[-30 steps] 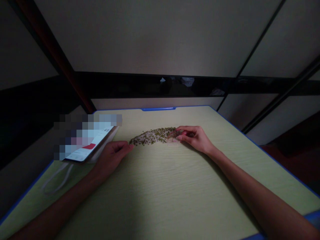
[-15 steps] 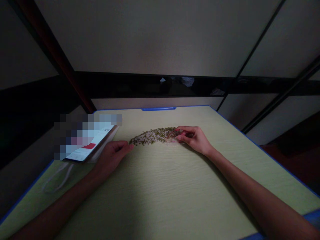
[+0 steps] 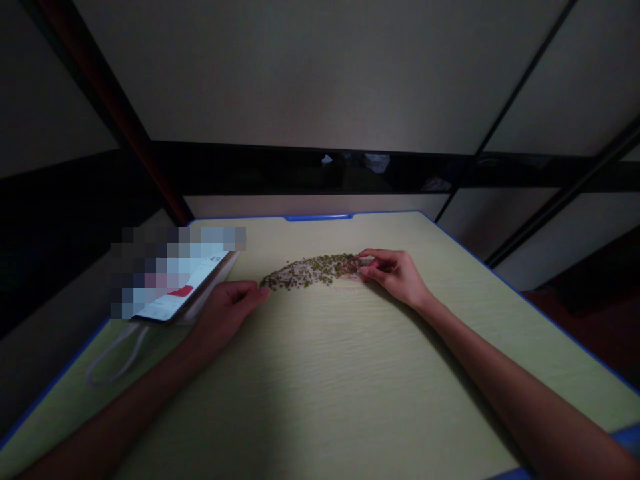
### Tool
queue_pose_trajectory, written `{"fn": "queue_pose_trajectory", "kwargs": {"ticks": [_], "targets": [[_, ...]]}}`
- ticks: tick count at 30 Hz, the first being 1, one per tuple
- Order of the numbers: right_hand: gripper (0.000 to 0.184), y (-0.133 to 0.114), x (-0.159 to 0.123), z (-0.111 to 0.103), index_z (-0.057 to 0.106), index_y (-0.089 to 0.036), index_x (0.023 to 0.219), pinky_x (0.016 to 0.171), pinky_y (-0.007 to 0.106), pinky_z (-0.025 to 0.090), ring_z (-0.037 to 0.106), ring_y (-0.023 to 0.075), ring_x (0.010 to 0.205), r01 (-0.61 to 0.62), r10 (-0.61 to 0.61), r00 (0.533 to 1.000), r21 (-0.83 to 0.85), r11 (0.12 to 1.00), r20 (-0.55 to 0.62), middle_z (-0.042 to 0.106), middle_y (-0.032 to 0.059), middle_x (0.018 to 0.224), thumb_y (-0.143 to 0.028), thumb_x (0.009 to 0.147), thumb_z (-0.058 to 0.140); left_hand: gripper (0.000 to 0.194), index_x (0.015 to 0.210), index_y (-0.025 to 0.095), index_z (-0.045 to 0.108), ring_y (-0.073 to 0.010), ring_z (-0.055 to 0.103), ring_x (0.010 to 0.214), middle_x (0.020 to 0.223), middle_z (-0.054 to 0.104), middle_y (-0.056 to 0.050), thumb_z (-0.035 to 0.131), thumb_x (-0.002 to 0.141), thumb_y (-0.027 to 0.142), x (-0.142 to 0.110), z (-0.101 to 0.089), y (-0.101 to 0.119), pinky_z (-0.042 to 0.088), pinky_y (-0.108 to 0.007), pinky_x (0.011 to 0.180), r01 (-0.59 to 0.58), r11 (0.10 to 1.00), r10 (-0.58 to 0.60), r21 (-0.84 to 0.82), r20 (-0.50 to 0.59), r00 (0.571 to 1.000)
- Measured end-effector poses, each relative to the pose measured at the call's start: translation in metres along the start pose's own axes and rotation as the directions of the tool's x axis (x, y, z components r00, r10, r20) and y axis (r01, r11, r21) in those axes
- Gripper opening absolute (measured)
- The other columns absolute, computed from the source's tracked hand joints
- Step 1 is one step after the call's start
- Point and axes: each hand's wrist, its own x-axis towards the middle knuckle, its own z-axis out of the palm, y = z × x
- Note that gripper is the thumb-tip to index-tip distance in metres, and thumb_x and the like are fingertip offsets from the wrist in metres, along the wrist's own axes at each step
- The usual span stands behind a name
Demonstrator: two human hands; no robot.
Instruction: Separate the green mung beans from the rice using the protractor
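Observation:
A curved, pale strip densely dotted with small green bits (image 3: 305,272) spans the gap between my hands on the pale wooden table (image 3: 320,373). Its exact kind does not show; the right end looks pinkish and see-through. My left hand (image 3: 235,300) has thumb and forefinger closed on the strip's left tip, its other fingers curled in. At the opposite end, my right hand (image 3: 393,272) pinches the pinkish part between thumb and fingers. What lies right inside that pinch is partly hidden by the fingers.
Left of my left hand, a lit phone (image 3: 173,293), partly pixelated, leans on a pale support with a white loop (image 3: 117,357). The table has a blue edge and a blue handle (image 3: 319,217) at the far side. Behind it stand cabinet panels (image 3: 310,73) with a dark gap.
My right hand has shifted slightly to the right with its end of the strip. My left hand stays at the left tip. The whole view has moved a little.

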Motion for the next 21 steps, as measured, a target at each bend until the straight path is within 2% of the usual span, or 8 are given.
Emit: {"fn": "queue_pose_trajectory", "kwargs": {"ticks": [9, 21], "targets": [[0.031, -0.0038, -0.0011, 0.0035, 0.065, -0.008, 0.092, 0.050, 0.024, 0.040, 0.050, 0.0112, 0.048, -0.002, 0.001, 1.000, 0.019, 1.000, 0.024, 0.058, 0.0002, 0.053, -0.026, 0.067, 0.060, 0.035, 0.045, 0.020, 0.032, -0.0067, 0.026, 0.039, 0.040, 0.027, 0.008, 0.048, 0.068, 0.040, -0.0003, -0.0014, 0.0021, 0.017, -0.022, 0.039, -0.002, 0.999, 0.001, 0.037, 0.015, 1.000], [0.031, -0.0012, 0.0002, 0.0030, 0.065, -0.007, 0.092, 0.050, 0.025, 0.041, 0.053, 0.0127, 0.048, -0.027, 0.027, 0.999, 0.005, 1.000, -0.032, 0.058, 0.0013, 0.053, -0.023, 0.066, 0.059, 0.035, 0.045, 0.019, 0.031, -0.0061, 0.025, 0.042, 0.043, 0.024, 0.009, 0.047, 0.067, 0.043, 0.0008, -0.0005, -0.0021, 0.018, -0.021, 0.041, -0.011, 0.999, 0.011, 0.043, -0.005, 1.000]]}}
